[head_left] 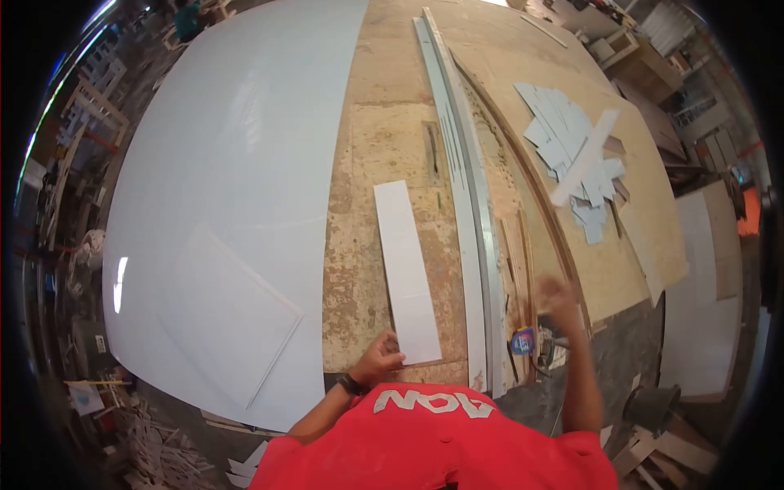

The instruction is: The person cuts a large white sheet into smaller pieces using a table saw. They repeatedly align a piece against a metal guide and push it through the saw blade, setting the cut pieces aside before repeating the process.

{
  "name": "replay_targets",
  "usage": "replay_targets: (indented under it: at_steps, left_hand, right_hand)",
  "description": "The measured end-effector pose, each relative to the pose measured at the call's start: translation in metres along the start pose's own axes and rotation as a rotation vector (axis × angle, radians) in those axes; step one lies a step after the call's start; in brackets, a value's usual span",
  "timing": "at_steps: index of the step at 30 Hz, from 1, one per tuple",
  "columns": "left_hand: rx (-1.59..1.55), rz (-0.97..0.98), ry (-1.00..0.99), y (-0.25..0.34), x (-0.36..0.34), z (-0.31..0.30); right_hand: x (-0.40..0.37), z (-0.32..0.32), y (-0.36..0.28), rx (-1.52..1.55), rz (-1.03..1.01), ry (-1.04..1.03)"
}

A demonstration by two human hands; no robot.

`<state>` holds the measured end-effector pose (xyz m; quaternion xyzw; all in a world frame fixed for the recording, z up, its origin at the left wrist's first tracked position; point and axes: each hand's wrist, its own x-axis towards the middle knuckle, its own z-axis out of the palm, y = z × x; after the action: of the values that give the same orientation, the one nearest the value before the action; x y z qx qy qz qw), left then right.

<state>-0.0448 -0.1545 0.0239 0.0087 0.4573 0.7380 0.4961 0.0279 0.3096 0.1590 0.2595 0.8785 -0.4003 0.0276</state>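
Observation:
My left hand [384,356] is closed on the near end of a long white laminate panel [408,269], thumb on top at its left corner. The panel lies slightly slanted over the worn wooden bench [351,245]. My right hand [559,299], smeared by motion, is raised over the right side of the bench, and I cannot tell how its fingers stand. Below it sits a tape measure [523,341], with a dark tool [551,335] beside it. Left of these runs a long metal straightedge [488,286].
A large glossy white sheet [237,188] covers the left side, with a cut white piece [245,318] on it. At the right, white offcuts [563,131] lie heaped, overlapped by a white strip [585,159]. A dark bucket [653,406] stands on the floor near scrap wood.

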Motion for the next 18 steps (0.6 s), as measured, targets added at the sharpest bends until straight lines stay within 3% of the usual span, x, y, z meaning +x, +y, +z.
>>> replay_targets:
  at_steps: [1, 2, 3, 5, 10, 13, 18]
  left_hand:
    - [0.023, -0.010, -0.057, -0.013, 0.003, 0.005]
    - [0.044, -0.019, -0.112, -0.025, 0.006, 0.011]
    - [0.089, -0.032, -0.138, -0.034, 0.008, 0.017]
    - [0.146, -0.039, -0.159, -0.048, 0.013, 0.033]
    - [0.312, 0.029, -0.015, -0.060, 0.026, 0.071]
    - [0.555, 0.087, 0.011, -0.068, 0.040, 0.083]
    - [0.675, 0.147, 0.038, -0.072, 0.063, 0.102]
  right_hand:
    - [-0.032, 0.045, -0.003, 0.051, 0.112, -0.250]
    - [-0.061, 0.087, 0.004, 0.156, 0.144, -0.367]
    - [-0.087, 0.115, -0.008, 0.179, 0.008, -0.407]
    - [-0.124, 0.156, -0.015, 0.296, 0.175, -0.331]
    - [-0.150, 0.169, -0.004, 0.267, 0.150, -0.105]
    - [-0.148, 0.160, 0.003, -0.124, 0.034, 0.032]
    - [-0.152, 0.144, -0.024, -0.531, -0.089, -0.045]
